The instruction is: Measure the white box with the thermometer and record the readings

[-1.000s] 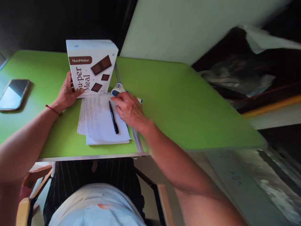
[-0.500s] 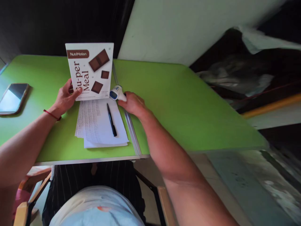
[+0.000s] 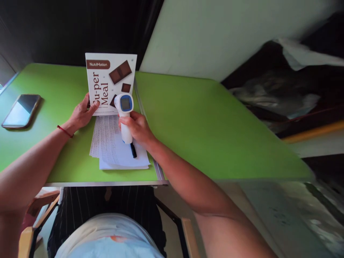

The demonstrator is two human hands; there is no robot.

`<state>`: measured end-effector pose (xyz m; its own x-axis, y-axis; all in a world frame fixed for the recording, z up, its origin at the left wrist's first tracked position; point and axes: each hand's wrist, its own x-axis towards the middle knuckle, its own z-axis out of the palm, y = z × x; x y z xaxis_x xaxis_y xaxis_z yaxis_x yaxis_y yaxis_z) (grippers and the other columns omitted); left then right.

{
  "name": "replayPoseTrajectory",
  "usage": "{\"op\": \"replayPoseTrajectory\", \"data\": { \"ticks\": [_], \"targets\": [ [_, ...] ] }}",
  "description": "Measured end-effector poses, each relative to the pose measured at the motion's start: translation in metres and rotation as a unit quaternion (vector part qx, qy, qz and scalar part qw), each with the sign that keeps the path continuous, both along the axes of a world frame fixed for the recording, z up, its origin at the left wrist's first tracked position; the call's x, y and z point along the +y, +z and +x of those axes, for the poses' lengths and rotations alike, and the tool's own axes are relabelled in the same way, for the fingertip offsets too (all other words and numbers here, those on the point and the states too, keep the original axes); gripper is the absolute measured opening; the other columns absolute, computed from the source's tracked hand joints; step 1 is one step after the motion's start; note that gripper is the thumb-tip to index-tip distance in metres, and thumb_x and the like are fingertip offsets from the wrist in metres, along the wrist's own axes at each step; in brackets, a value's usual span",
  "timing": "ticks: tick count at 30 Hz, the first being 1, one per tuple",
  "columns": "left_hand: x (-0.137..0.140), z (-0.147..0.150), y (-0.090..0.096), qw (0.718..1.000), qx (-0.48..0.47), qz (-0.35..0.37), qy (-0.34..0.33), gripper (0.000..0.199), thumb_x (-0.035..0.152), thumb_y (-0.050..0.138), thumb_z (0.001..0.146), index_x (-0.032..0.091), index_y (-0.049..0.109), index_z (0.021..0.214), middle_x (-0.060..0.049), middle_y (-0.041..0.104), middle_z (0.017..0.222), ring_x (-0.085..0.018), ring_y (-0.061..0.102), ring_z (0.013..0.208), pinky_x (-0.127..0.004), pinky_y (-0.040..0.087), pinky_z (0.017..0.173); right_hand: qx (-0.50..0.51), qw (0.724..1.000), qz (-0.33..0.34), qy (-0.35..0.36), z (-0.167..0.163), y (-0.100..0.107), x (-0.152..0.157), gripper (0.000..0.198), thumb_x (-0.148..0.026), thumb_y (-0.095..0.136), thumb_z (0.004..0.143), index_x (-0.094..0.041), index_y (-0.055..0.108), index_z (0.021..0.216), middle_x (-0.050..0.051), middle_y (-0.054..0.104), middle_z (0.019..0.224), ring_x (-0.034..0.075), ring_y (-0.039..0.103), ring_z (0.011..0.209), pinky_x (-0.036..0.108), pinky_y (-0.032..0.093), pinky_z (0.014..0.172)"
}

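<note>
A white box (image 3: 100, 66) printed with chocolate pieces and "NutriMotion" stands upright on the green table. My left hand (image 3: 83, 111) grips its lower left edge, the thumb on the front and the fingers hidden behind. In my right hand (image 3: 137, 127) is a white infrared thermometer (image 3: 126, 132), held upright by its handle in front of the box's lower right part, its small blue-framed screen towards me. Below them lie printed sheets of paper (image 3: 115, 157). A black pen (image 3: 133, 150) rests on the paper, its upper part covered by the thermometer and hand.
A phone (image 3: 21, 111) lies at the left of the green table (image 3: 204, 129). Behind the table are a dark panel (image 3: 67, 28) and a pale wall (image 3: 193, 36). Beyond the right edge is a dark shelf space with plastic bags (image 3: 279, 93).
My right hand has brought the thermometer left and turned it upright, so it now overlaps the box's lower right corner. My left hand still holds the box. The view has shifted slightly.
</note>
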<state>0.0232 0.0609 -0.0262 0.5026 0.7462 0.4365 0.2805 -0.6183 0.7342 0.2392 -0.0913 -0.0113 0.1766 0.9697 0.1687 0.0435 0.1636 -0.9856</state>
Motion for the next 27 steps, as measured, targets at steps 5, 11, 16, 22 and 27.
{"op": "replayPoseTrajectory", "data": {
  "ticks": [5,11,16,22,27],
  "targets": [
    [-0.001,0.000,0.001,0.999,-0.002,0.002,-0.053,0.076,0.082,0.070,0.093,0.021,0.066,0.138,-0.015,0.080,0.133,-0.034,0.077,0.118,-0.048,0.066,0.101,0.017,1.000,-0.008,0.001,0.000,-0.005,0.007,0.045,-0.067,0.080,0.076,-0.025,0.065,0.076,-0.003,0.063,0.065,0.014,0.054,0.058,0.033,0.046,0.058],
    [-0.003,0.001,0.005,0.998,-0.017,0.002,-0.060,0.077,0.088,0.064,0.094,0.019,0.071,0.128,-0.015,0.082,0.124,-0.034,0.078,0.111,-0.046,0.068,0.094,-0.033,0.999,0.012,-0.004,-0.002,-0.004,0.004,0.042,-0.063,0.080,0.077,-0.025,0.062,0.073,-0.003,0.060,0.069,0.015,0.051,0.065,0.033,0.044,0.062],
    [-0.003,-0.003,0.008,0.999,0.005,0.003,-0.053,0.080,0.091,0.064,0.091,0.018,0.071,0.126,-0.015,0.083,0.122,-0.031,0.078,0.107,-0.042,0.068,0.091,-0.048,0.998,0.025,0.009,-0.005,-0.002,0.003,0.040,-0.060,0.080,0.074,-0.026,0.060,0.075,-0.005,0.055,0.069,0.015,0.050,0.068,0.033,0.044,0.062],
    [-0.003,-0.003,0.010,0.998,0.019,0.003,-0.058,0.083,0.094,0.062,0.090,0.020,0.069,0.125,-0.015,0.083,0.124,-0.031,0.078,0.107,-0.040,0.068,0.091,-0.040,0.999,0.017,0.026,-0.008,-0.002,0.003,0.041,-0.061,0.079,0.077,-0.026,0.057,0.076,-0.005,0.053,0.071,0.015,0.050,0.069,0.033,0.046,0.064],
    [-0.002,-0.002,0.010,0.997,0.010,0.009,-0.073,0.083,0.095,0.061,0.090,0.021,0.069,0.126,-0.015,0.082,0.128,-0.034,0.077,0.113,-0.045,0.067,0.097,-0.034,0.999,0.013,0.024,-0.010,-0.003,0.002,0.047,-0.068,0.081,0.077,-0.026,0.058,0.080,-0.004,0.054,0.073,0.016,0.051,0.072,0.033,0.046,0.065]
  ]
}}
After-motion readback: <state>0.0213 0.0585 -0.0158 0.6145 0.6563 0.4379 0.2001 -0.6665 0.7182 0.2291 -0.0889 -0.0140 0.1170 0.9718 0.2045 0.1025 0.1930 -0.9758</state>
